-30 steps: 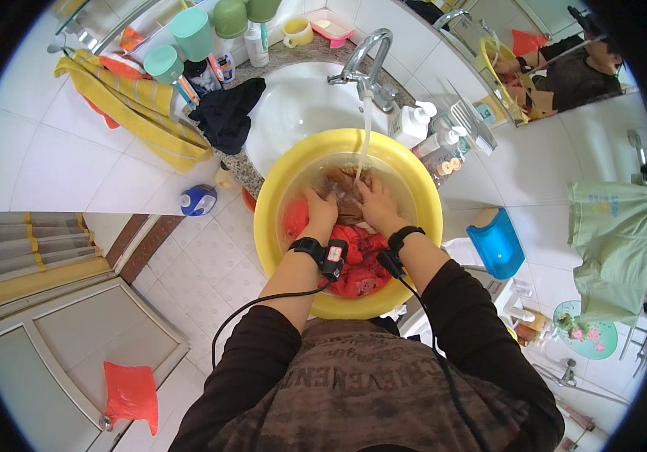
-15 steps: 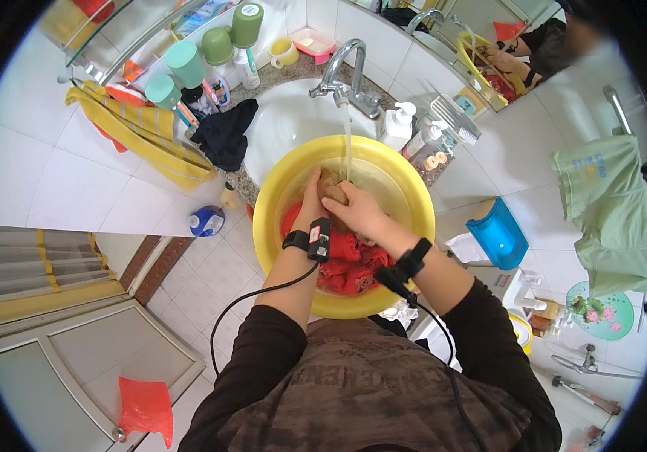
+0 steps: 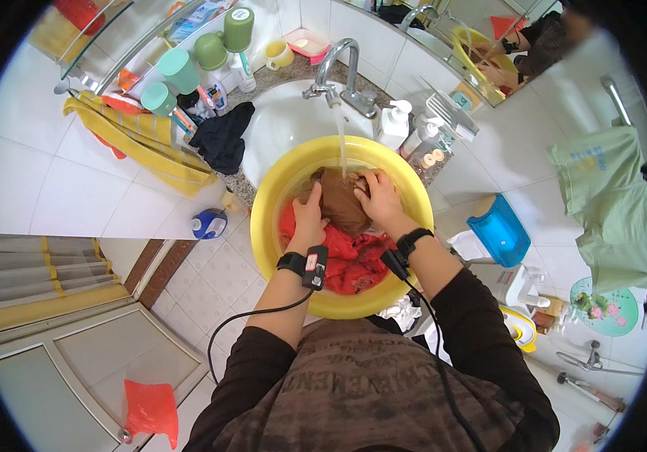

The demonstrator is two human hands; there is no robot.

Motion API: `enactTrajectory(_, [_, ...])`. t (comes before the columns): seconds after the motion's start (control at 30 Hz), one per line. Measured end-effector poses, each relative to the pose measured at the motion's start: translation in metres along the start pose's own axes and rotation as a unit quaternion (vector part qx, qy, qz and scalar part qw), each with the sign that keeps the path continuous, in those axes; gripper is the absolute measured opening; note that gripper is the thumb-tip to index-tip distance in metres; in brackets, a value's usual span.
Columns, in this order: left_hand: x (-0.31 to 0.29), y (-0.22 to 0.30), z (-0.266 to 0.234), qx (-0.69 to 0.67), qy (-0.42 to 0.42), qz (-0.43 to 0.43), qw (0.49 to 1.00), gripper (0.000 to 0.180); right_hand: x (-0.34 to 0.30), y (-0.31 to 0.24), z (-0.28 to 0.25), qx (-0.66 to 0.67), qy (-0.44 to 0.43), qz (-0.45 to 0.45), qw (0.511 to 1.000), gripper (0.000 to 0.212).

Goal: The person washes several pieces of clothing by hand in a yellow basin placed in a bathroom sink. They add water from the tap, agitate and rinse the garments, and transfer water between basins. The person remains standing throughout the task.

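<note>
Inside the yellow basin point(image 3: 264, 230), at its left, the left hand point(image 3: 309, 221) touches the brown cloth point(image 3: 343, 202), thumb and forefinger spread wide. The brown cloth lies in the basin's far half, under the water stream point(image 3: 342, 142). At the basin's right, the right hand point(image 3: 383, 199) rests bent fingers on it; pinching cannot be confirmed. Soaked, it is probably limp, heavy, slippery: grasp opposite edges.

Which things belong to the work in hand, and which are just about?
In the work: left hand, right hand, brown cloth, red cloth, yellow basin, running tap.
Just about: black cloth, yellow towel, blue bottle, yellow mug.
</note>
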State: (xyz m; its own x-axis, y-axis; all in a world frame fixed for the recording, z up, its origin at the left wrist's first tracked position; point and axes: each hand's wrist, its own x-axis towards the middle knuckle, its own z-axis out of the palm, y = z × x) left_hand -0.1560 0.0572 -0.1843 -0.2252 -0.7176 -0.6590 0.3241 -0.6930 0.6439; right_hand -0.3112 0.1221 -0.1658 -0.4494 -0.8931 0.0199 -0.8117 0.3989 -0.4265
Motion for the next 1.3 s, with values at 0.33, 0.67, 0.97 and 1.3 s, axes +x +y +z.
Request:
enactTrajectory(0.33, [0.036,-0.043,-0.024,0.28,0.028,0.115,0.953,0.072,-0.001,0.009,0.059,-0.092,-0.14,-0.034,0.985,0.053])
enactTrajectory(0.67, [0.029,-0.009,-0.01,0.005,-0.018,-0.107,0.994,0.057,0.02,-0.005,0.038,0.191,-0.18,-0.002,0.965,0.041])
enactTrajectory(0.97, [0.001,-0.009,0.016,-0.132,-0.242,-0.013,0.961,0.046,-0.036,-0.063,-0.041,0.261,-0.055,-0.088,0.96,0.038])
enactTrajectory(1.3, [-0.016,-0.014,0.025,0.115,-0.011,0.109,0.987,0.073,0.004,0.015,-0.03,0.109,-0.066,-0.06,0.99,0.044])
